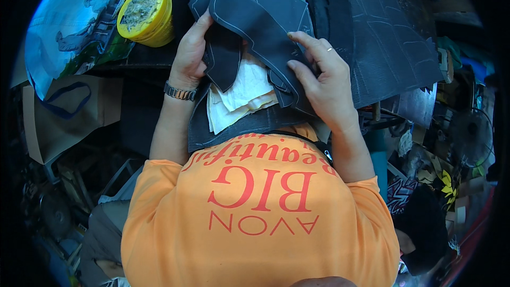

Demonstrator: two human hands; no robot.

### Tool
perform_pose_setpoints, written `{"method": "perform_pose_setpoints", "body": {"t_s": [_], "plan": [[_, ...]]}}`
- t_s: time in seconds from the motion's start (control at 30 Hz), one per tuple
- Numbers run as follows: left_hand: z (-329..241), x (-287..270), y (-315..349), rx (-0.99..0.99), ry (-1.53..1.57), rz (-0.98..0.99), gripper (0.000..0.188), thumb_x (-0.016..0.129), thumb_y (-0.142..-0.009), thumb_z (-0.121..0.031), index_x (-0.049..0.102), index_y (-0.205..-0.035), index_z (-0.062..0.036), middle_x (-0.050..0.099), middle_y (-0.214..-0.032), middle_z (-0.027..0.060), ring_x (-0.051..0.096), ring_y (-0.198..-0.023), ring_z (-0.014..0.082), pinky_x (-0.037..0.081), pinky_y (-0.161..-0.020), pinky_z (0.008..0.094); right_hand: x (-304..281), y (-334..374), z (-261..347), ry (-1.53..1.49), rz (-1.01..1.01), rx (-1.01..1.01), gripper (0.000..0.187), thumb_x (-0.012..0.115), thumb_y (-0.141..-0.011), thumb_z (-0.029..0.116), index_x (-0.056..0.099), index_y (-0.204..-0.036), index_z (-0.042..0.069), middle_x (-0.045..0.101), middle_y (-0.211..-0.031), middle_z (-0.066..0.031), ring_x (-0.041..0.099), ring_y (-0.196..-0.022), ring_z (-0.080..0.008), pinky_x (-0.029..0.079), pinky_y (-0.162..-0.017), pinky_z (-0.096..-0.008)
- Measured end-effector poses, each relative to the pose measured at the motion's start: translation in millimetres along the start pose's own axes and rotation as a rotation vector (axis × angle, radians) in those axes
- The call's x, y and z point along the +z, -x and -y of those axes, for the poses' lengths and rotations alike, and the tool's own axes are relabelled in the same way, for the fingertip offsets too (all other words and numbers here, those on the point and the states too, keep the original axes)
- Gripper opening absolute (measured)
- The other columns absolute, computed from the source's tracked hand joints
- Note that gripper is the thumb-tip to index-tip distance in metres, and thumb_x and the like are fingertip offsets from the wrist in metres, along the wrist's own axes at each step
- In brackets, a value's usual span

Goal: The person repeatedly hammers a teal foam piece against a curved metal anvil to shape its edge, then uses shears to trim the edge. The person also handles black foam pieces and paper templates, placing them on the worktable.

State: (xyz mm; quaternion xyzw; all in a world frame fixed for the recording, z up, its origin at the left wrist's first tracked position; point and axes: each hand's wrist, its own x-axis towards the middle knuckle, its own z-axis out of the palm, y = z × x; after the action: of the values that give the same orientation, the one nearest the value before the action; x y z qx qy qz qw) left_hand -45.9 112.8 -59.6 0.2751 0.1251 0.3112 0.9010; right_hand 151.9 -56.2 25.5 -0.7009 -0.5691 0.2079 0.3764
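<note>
A black leather-like cut piece point(255, 26) with a pale line along its edge is held up and bent between my hands. My left hand point(191, 53), with a metal watch on its wrist, pinches its upper left edge between thumb and fingers. On the other side my right hand point(324, 69), wearing a ring, grips the piece's right edge between thumb and fingers. Other dark cut pieces point(226, 56) hang or lie beneath it; how they overlap is partly hidden. Below, a folded white cloth point(241, 95) lies close to my body.
A large dark sheet point(382, 37) with pale lines covers the work surface. A folded black cloth point(329, 10) lies beyond my right hand. To the left stand a yellow tub point(154, 24) and, lower, a brown paper bag point(64, 122). Clutter and a fan point(470, 138) are at right.
</note>
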Motion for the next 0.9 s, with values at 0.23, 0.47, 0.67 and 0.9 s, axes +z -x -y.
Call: {"method": "perform_pose_setpoints", "body": {"t_s": [0.23, 0.47, 0.67, 0.9], "plan": [[-5, 2, -1, -0.085, -0.102, 0.091, 0.081, 0.032, -0.103, -0.07, 0.056, -0.137, -0.0009, 0.067, -0.127, 0.0199, 0.071, -0.108, 0.0281, 0.06, -0.093, 0.0364, -50, -18, -30, -0.297, -0.288, -0.113, 0.036, 0.071, -0.091, -0.002, 0.075, -0.123, 0.013, 0.058, -0.094, 0.0052, 0.052, -0.081, -0.0048, 0.043, -0.072, -0.0183], [-1, 7, -5, -0.023, -0.1, 0.015, 0.084, 0.03, -0.104, -0.068, 0.056, -0.135, 0.0047, 0.065, -0.129, 0.0194, 0.071, -0.109, 0.0258, 0.06, -0.094, 0.0365, -120, -13, -99, -0.113, -0.531, 0.372, 0.031, 0.072, -0.091, 0.001, 0.074, -0.121, 0.007, 0.059, -0.082, 0.0036, 0.054, -0.073, -0.0063, 0.046, -0.067, -0.02], [-5, 6, -5, -0.073, -0.061, 0.028, 0.085, 0.031, -0.103, -0.07, 0.055, -0.136, 0.0053, 0.067, -0.124, 0.0207, 0.073, -0.103, 0.0264, 0.061, -0.091, 0.0359, -114, 8, -121, 0.266, -0.387, 0.463, 0.035, 0.071, -0.086, 0.004, 0.073, -0.121, 0.007, 0.058, -0.074, -0.0021, 0.055, -0.069, -0.0113, 0.048, -0.069, -0.0279], [-5, 9, -5, -0.059, -0.072, 0.0, 0.085, 0.032, -0.102, -0.07, 0.055, -0.135, 0.0052, 0.067, -0.123, 0.0207, 0.073, -0.101, 0.0269, 0.061, -0.09, 0.0355, -108, -4, -111, 0.412, -0.369, 0.06, 0.038, 0.058, -0.089, -0.001, 0.072, -0.123, 0.006, 0.067, -0.1, -0.0078, 0.064, -0.093, -0.0204, 0.051, -0.089, -0.0336]]}}
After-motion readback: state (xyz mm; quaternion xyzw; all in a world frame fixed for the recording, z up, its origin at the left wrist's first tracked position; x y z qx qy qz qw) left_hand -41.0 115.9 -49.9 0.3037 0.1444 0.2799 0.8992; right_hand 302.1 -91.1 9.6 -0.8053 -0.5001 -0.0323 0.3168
